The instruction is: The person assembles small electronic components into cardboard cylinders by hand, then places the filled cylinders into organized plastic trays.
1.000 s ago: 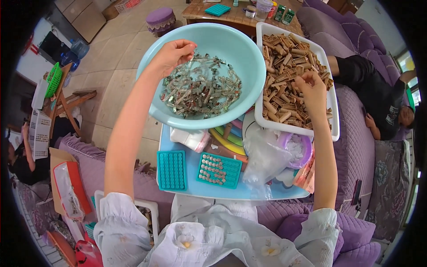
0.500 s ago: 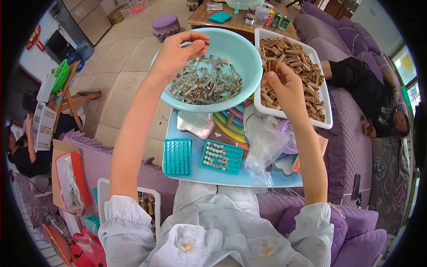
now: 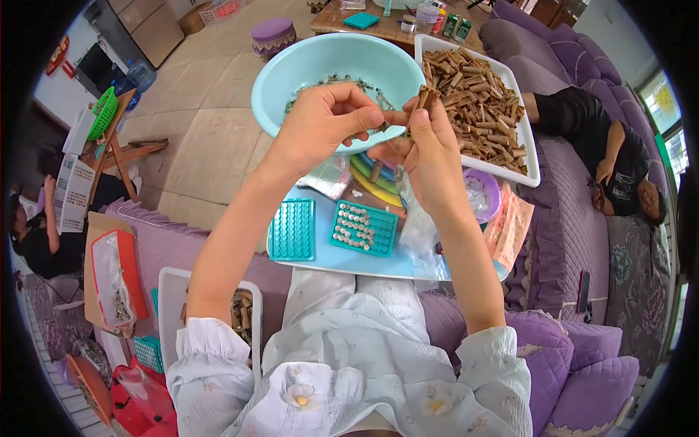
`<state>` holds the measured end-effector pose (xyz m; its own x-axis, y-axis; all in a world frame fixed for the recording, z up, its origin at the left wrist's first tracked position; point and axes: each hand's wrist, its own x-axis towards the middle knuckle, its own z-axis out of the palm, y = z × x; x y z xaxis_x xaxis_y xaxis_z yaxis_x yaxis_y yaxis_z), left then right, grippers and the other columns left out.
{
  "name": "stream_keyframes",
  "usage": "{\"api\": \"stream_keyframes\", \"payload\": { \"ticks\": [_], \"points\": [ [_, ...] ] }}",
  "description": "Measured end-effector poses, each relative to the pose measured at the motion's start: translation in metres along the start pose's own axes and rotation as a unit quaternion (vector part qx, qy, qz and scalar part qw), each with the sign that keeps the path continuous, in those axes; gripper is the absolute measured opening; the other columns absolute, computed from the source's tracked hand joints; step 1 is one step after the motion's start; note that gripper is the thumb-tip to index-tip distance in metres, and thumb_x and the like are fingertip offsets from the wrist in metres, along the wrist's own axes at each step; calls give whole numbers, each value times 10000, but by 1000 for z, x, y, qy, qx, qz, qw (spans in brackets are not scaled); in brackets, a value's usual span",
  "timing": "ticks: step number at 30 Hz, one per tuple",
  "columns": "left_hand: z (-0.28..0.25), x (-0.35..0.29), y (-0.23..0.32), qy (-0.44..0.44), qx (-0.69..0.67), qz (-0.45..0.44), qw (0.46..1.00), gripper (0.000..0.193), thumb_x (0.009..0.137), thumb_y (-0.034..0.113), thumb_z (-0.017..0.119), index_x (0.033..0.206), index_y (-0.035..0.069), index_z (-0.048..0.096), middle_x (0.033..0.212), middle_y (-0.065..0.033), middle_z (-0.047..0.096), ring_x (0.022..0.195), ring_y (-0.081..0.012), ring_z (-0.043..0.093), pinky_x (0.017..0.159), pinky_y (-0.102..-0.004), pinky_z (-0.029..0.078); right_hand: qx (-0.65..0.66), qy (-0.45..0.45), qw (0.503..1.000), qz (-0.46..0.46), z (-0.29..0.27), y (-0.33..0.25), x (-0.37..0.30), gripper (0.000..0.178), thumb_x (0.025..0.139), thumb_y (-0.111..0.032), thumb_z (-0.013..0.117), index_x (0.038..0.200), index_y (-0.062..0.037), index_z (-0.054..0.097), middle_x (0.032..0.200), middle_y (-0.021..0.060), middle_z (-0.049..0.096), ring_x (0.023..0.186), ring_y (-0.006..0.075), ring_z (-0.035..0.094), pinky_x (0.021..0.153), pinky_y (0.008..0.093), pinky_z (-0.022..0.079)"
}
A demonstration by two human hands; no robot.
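Observation:
Above the near edge of the light-blue basin, my left hand is closed in a pinch on a small thin piece that I cannot make out. Close beside it, my right hand grips a few short brown tubes that stick up past its fingertips. Behind my left hand, clear glassy pieces lie heaped in the basin, partly hidden. A white tray full of similar brown tubes stands to the right of the basin.
On the blue table lie a teal grid tray and another teal tray partly filled with round pieces. Clear plastic bags and a purple tub are at the right. People sit at far left and lie on the sofa.
My left hand has moved right and nearer me, toward my right hand. My right hand has come left, away from the white tray, with tubes in it.

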<state>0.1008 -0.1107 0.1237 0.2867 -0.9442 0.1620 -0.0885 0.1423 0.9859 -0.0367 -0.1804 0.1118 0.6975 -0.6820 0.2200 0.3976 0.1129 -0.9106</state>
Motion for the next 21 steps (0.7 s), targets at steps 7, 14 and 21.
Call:
{"api": "stream_keyframes", "payload": {
  "ticks": [7, 14, 21],
  "points": [
    [-9, -30, 4, -2, 13, -24, 1000, 120, 736, 145, 614, 728, 32, 572, 657, -16, 580, 569, -56, 513, 474, -180, 382, 76, -40, 992, 93, 5, 2, -21, 192, 897, -236, 337, 960, -61, 388, 926, 132, 514, 569, 166, 531, 545, 290, 448],
    [-62, -141, -24, 44, 107, -74, 990, 103, 718, 101, 610, 760, 12, 579, 676, -26, 590, 622, -78, 534, 572, -215, 428, -67, 34, 995, 72, -28, 32, -55, 286, 873, -251, 410, 1103, -81, 395, 1006, 92, 513, 717, 98, 493, 692, 259, 419],
    [-222, -353, 35, 396, 448, -159, 785, 137, 680, 133, 616, 732, 11, 582, 655, -39, 586, 635, -91, 548, 570, -234, 430, -88, 87, 985, 116, -105, 41, -95, 269, 866, -185, 433, 1106, -64, 417, 898, 60, 515, 670, 96, 446, 621, 208, 370]
  ]
}}
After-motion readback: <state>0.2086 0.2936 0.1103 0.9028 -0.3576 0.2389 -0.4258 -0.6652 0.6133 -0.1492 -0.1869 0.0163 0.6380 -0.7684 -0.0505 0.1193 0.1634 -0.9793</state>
